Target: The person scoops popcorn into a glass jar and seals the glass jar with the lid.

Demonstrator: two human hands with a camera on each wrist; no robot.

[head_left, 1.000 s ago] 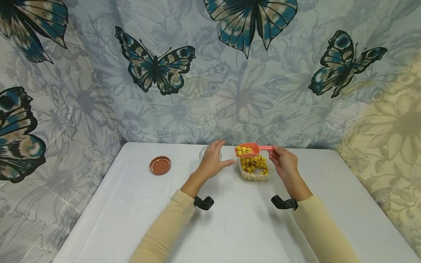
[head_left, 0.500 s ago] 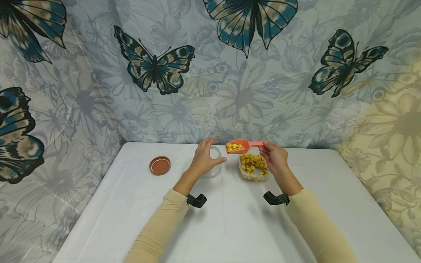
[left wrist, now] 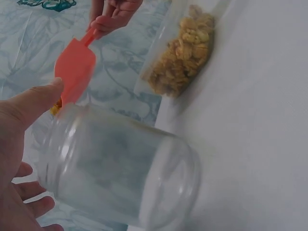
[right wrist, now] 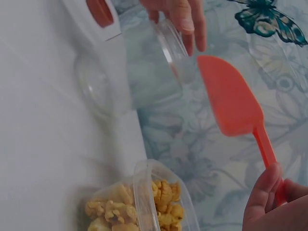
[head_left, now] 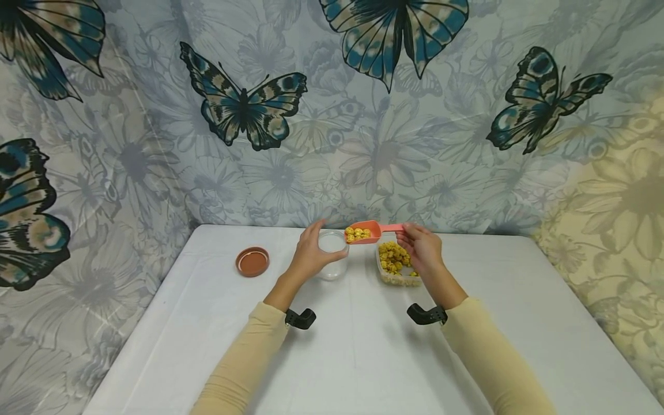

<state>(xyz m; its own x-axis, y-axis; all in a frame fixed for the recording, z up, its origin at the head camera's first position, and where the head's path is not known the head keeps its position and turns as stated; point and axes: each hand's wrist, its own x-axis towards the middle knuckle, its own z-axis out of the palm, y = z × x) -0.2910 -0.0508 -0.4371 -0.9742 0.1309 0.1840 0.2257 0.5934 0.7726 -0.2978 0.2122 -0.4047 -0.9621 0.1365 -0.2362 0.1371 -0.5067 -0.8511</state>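
My right hand (head_left: 422, 249) pinches the handle of an orange-red scoop (head_left: 372, 229) loaded with yellow popcorn (head_left: 357, 234). The scoop's tip hangs at the mouth of a clear, empty-looking jar (head_left: 334, 268). Around the left side of that mouth my left hand (head_left: 309, 255) is spread, thumb and fingers wide apart; the left wrist view shows the thumb (left wrist: 41, 101) stretched out straight near the rim. To the right of the jar, below the scoop, sits a clear plastic tub (head_left: 399, 280) of popcorn, seen from the side in the right wrist view.
A round brown lid (head_left: 252, 261) lies on the white-covered table (head_left: 353, 357), left of the jar. Behind the table's back edge hangs a butterfly-patterned cloth (head_left: 332, 178).
My right hand has carried the loaded scoop left, from over the tub to the jar's mouth. My left hand has shifted left, baring more of the jar.
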